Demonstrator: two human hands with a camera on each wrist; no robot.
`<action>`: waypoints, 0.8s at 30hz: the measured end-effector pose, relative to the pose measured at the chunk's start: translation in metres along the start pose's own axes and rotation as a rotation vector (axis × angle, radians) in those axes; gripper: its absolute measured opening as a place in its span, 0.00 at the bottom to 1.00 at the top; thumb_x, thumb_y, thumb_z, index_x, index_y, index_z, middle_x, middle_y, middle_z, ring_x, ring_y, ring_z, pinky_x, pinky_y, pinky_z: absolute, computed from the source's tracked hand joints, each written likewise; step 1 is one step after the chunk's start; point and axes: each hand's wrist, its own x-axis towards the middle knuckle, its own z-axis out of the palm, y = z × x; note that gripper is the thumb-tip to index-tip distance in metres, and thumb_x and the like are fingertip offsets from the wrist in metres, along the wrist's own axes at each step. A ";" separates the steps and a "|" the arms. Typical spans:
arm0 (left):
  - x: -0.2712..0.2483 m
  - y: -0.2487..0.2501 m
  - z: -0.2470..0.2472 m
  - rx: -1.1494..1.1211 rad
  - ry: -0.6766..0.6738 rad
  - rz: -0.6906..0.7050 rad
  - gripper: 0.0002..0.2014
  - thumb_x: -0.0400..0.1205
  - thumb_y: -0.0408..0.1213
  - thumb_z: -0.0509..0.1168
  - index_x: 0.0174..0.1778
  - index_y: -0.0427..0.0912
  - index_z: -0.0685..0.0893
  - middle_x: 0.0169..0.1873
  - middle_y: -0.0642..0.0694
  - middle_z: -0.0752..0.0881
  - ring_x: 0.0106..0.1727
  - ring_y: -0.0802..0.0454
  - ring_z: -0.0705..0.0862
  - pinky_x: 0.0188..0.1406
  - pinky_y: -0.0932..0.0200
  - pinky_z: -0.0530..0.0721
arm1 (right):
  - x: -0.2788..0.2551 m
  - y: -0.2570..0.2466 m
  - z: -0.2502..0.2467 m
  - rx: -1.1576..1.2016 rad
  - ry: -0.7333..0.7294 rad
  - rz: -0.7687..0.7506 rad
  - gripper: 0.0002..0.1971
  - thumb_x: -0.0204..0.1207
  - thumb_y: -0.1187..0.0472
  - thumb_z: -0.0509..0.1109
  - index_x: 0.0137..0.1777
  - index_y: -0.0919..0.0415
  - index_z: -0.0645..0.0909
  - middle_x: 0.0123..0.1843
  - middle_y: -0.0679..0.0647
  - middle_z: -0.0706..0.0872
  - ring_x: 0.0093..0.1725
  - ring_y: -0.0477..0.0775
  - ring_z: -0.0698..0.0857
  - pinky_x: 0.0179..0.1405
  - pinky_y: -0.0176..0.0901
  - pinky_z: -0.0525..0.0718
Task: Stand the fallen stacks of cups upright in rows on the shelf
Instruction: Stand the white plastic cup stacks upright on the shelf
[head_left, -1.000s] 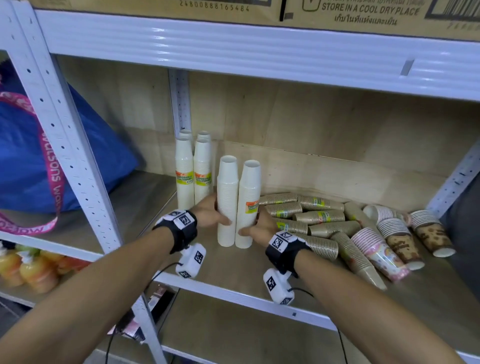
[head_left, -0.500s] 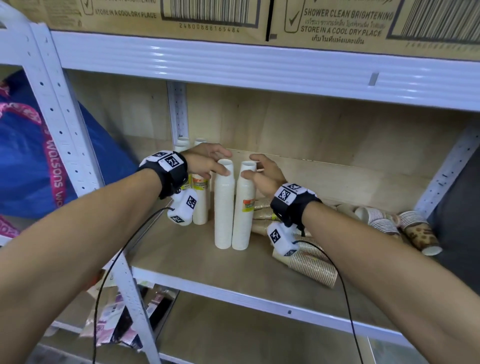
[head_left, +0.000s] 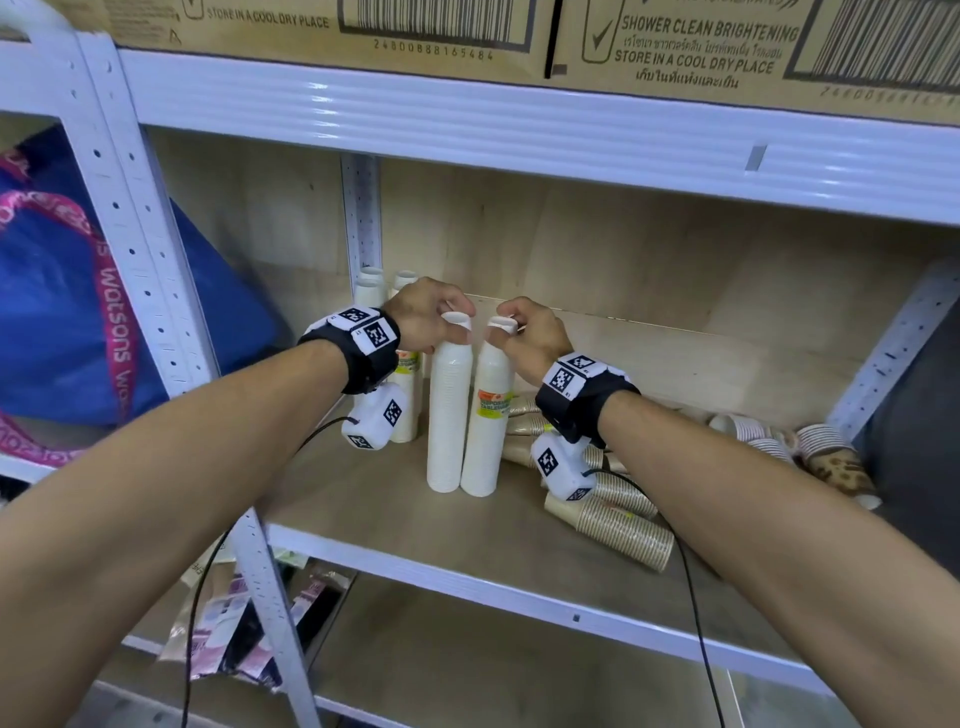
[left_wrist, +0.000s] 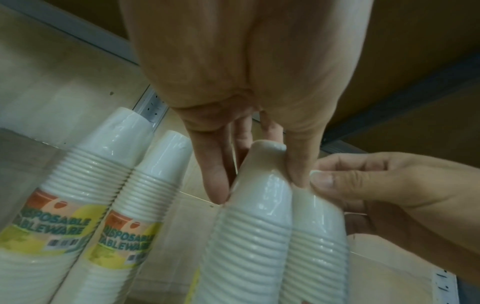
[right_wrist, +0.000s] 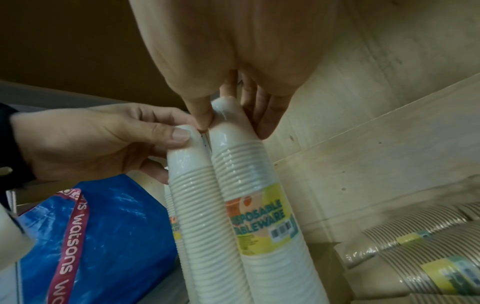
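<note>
Two tall white cup stacks stand upright side by side near the shelf's front. My left hand (head_left: 439, 317) pinches the top of the left stack (head_left: 448, 415), thumb and fingers curled round its top cup (left_wrist: 259, 174). On the right stack (head_left: 488, 415), which bears a yellow label (right_wrist: 257, 218), my right hand (head_left: 514, 327) grips the top in the same way. Two more labelled white stacks (left_wrist: 91, 185) stand upright behind, at the back left. Several brown striped stacks (head_left: 618, 525) lie fallen to the right.
Patterned cup stacks (head_left: 831, 457) lie at the shelf's far right by the upright post. A blue bag (head_left: 62, 322) fills the bay to the left. Cardboard boxes (head_left: 675, 47) sit on the shelf above. Bare board (head_left: 374, 499) lies in front of the standing stacks.
Both hands rose from the lower part of the two white stacks to their tops, and the fingers now curl round the top cups. The stacks stay upright.
</note>
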 end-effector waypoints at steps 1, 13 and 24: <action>0.000 0.001 0.000 0.009 -0.010 0.000 0.16 0.76 0.38 0.76 0.60 0.47 0.86 0.51 0.50 0.82 0.52 0.48 0.85 0.44 0.53 0.90 | -0.001 0.000 0.000 -0.008 -0.002 -0.009 0.12 0.74 0.57 0.75 0.57 0.54 0.83 0.51 0.51 0.86 0.51 0.54 0.85 0.54 0.47 0.84; 0.001 0.002 -0.007 0.087 -0.056 -0.029 0.22 0.76 0.38 0.76 0.67 0.46 0.84 0.58 0.45 0.83 0.54 0.48 0.85 0.50 0.51 0.90 | -0.004 -0.002 0.005 -0.088 0.029 -0.031 0.13 0.71 0.55 0.75 0.55 0.53 0.82 0.53 0.52 0.87 0.51 0.56 0.86 0.56 0.53 0.85; -0.003 0.008 -0.010 0.202 -0.026 0.000 0.16 0.74 0.41 0.77 0.57 0.46 0.85 0.50 0.47 0.87 0.51 0.47 0.87 0.45 0.55 0.86 | -0.005 -0.001 0.006 -0.100 0.036 -0.040 0.11 0.70 0.54 0.74 0.51 0.51 0.81 0.49 0.49 0.87 0.48 0.54 0.86 0.52 0.53 0.87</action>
